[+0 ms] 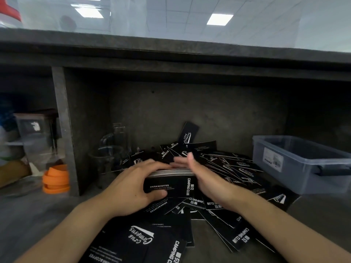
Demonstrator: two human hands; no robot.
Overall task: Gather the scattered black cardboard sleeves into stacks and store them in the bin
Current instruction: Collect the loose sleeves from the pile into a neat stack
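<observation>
You are squaring a sleeve stack (171, 184), left hand (131, 188) gripping it, right hand (201, 173) pressing flat against its side; next probably means lifting it into the bin (303, 168).

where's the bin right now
In the head view, the bin sits far right on the shelf, beside the scattered sleeves and right of the right hand.

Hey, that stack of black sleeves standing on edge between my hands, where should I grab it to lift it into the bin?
Come from above and pinch the stack across its flat faces, thumb on the near printed face, fingers over the top edge onto the far one, as the left hand does. It is loose sheets, so squeezing the ends would likely let them fan out.
</observation>
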